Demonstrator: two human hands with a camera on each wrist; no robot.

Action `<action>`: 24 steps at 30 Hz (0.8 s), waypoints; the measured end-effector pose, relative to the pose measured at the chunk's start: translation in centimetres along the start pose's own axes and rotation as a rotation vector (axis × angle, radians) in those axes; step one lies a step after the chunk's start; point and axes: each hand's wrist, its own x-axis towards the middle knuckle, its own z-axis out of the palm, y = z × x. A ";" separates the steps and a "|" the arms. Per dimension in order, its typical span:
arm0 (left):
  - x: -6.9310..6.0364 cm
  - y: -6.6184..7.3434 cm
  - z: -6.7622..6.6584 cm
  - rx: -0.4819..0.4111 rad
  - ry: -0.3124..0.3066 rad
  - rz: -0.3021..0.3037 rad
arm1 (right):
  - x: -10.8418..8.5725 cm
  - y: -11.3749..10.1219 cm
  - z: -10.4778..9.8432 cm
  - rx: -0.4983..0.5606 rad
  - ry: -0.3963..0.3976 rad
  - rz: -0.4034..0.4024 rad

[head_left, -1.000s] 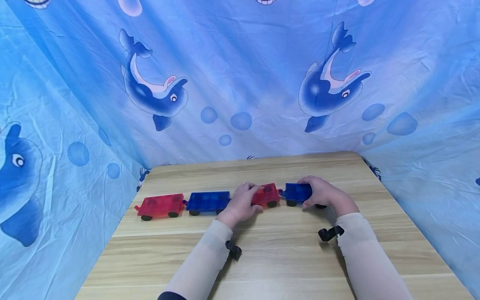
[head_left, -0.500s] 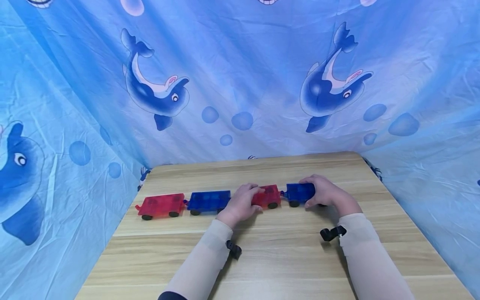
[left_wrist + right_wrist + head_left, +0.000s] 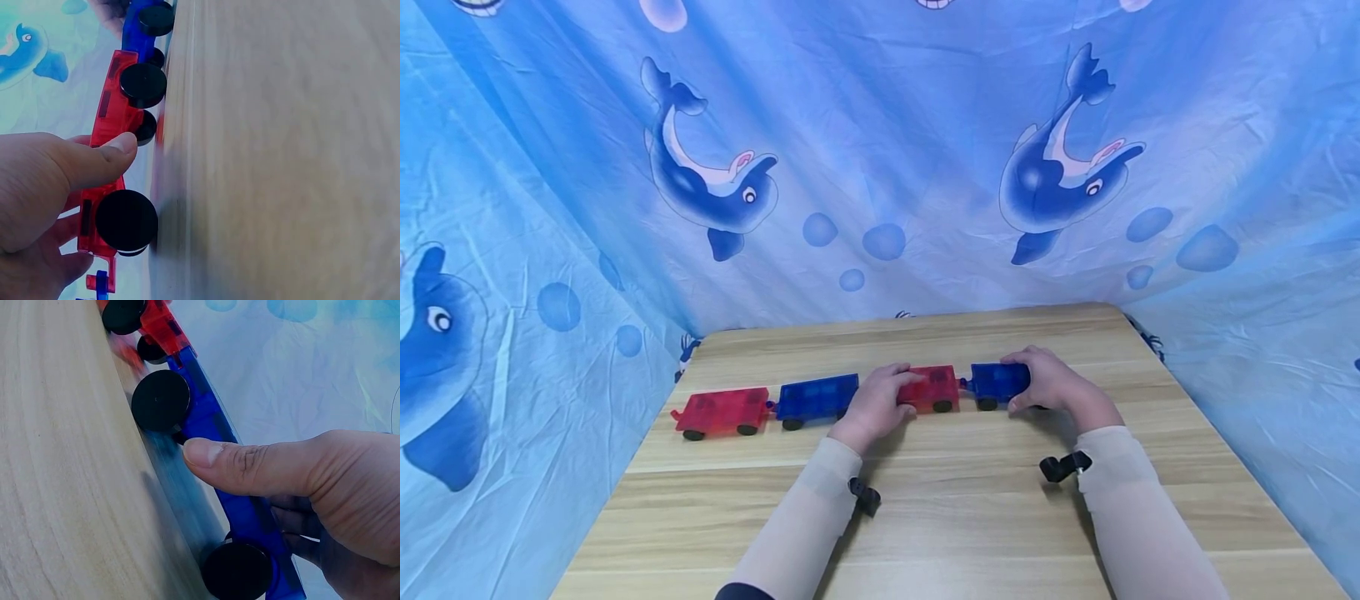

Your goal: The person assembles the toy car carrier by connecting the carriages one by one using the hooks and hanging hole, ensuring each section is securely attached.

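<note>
Four-wheeled toy train cars of clear plastic stand in a row on the wooden table. My left hand (image 3: pixel 874 406) grips the inner red car (image 3: pixel 934 390) by its sides, thumb on the near side in the left wrist view. At the right end, my right hand (image 3: pixel 1054 387) holds a blue car (image 3: pixel 996 383) across its body. A hook links these two cars. Left of my left hand stands another blue car (image 3: pixel 817 398), angled slightly, its right end hidden behind the hand. The outer red car (image 3: pixel 724 411) is at the far left, its hook end meeting that blue car.
The wooden table (image 3: pixel 970 508) reaches toward me in front of the row. Behind and beside it hangs a blue curtain (image 3: pixel 895 150) printed with dolphins. A black wrist mount (image 3: pixel 867 497) is strapped to the left sleeve, and another (image 3: pixel 1064 467) to the right.
My left hand has shifted slightly left and away from me with the inner red car. The blue car to its left has turned, its right end swinging back. My right hand has barely moved.
</note>
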 end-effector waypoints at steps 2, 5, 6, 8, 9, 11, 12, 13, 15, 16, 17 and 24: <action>0.0 0.0 0.0 -0.007 0.004 -0.009 | 0.0 0.0 0.0 0.006 0.005 0.002; 0.0 -0.1 0.0 -0.014 0.007 -0.021 | -0.1 0.0 0.0 0.012 0.007 0.003; 0.0 -0.2 0.0 -0.016 0.007 -0.023 | -0.1 0.0 0.0 0.011 0.008 0.003; 0.1 -0.2 0.0 -0.014 0.007 -0.028 | -0.1 0.0 0.0 0.005 0.007 -0.004; 0.1 -0.3 0.0 -0.015 0.006 -0.029 | -0.1 0.1 0.0 0.001 0.007 -0.006; 0.1 -0.4 0.0 -0.016 0.005 -0.027 | -0.1 0.1 0.0 -0.003 0.006 -0.009; 0.1 -0.4 0.1 -0.017 0.005 -0.026 | 0.0 0.1 0.0 -0.005 0.006 -0.010; 0.1 -0.4 0.1 -0.016 0.004 -0.024 | 0.0 0.2 0.0 -0.005 0.006 -0.011; 0.1 -0.5 0.2 -0.019 0.003 -0.022 | 0.0 0.2 0.0 -0.003 0.007 -0.010; 0.2 -0.5 0.2 -0.019 0.003 -0.021 | 0.0 0.2 0.0 -0.001 0.007 -0.011; 0.2 -0.6 0.2 -0.019 0.003 -0.019 | 0.0 0.2 0.0 0.001 0.008 -0.010; 0.1 -0.7 0.2 -0.041 0.004 -0.011 | 0.0 0.2 -0.1 0.005 0.003 -0.002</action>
